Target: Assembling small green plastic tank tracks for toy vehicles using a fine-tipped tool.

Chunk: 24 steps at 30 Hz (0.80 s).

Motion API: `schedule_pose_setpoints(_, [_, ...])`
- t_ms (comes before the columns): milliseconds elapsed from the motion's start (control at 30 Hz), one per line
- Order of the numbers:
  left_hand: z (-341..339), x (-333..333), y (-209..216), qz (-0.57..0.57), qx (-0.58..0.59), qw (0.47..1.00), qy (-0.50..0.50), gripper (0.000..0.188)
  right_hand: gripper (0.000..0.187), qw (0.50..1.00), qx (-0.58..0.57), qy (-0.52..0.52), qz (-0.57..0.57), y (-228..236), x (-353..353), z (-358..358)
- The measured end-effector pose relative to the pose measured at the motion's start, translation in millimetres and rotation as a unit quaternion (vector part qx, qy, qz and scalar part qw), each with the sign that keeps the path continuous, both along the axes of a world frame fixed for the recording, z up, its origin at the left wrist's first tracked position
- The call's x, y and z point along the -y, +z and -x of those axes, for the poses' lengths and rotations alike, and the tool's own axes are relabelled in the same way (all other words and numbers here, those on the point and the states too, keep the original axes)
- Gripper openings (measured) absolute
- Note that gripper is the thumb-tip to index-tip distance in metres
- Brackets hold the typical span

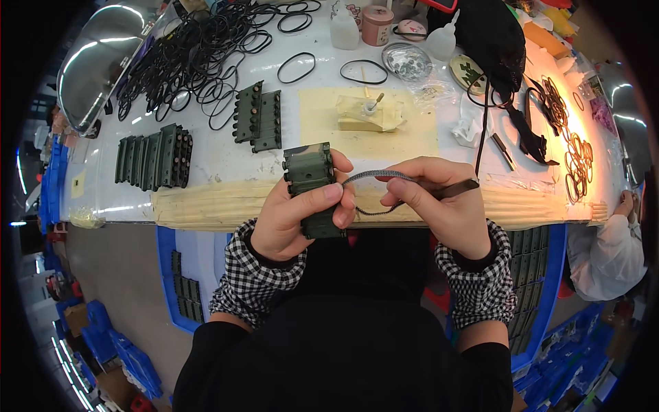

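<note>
My left hand (292,216) is closed around a dark green camouflage plastic piece (310,172) with small wheels along its side, like a toy tank chassis. A ribbed black rubber track loop (374,173) stretches from beside this piece to my right hand (443,202). The thumb and fingers of my right hand pinch the loop. A slim dark tool (461,187) sticks out from the same hand; its kind is not plain. Near my left hand, two similar green chassis pieces (266,120) lie on the table, and a row of several more (152,159) stands farther left.
A heap of black rubber loops (185,62) covers the back left. A taped block with a metal pin (371,113) stands ahead of my hands. Bottles (344,31), a black bag (484,41) and more loops (579,168) lie right. Blue trays (167,275) with green parts flank my lap; another person's sleeve (607,257) is at right.
</note>
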<state>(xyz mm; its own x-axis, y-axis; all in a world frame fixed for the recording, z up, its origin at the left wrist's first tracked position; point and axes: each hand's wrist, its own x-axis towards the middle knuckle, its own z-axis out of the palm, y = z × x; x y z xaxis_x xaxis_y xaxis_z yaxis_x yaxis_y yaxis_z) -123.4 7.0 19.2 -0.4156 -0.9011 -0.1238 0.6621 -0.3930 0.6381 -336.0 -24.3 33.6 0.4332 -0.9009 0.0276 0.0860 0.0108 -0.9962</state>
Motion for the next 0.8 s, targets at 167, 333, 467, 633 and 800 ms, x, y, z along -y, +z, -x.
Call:
schedule_pose_setpoints(167, [6, -3, 4, -0.001, 0.032, 0.999, 0.025, 0.029, 0.027, 0.996, -0.014, 0.061, -0.064, 10, 3, 0])
schedule_pose_setpoints(333, [7, -5, 2, 0.033, 0.012, 0.999, -0.012, 0.029, 0.036, 0.994, 0.003, 0.073, -0.086, 6, 1, -2])
schedule_pose_setpoints(467, [9, -3, 0, 0.044, -0.022, 0.998, -0.032, 0.029, 0.039, 0.982, 0.073, 0.085, -0.154, -1, 1, -2])
schedule_pose_setpoints(633, [9, -7, 3, -0.047, -0.110, 0.993, 0.014, 0.030, 0.041, 0.953, 0.147, 0.111, -0.242, 0, 6, -3])
schedule_pose_setpoints(800, [8, -7, 0, -0.049, -0.116, 0.992, 0.017, 0.031, 0.044, 0.952, 0.138, 0.095, -0.257, -2, 5, -5])
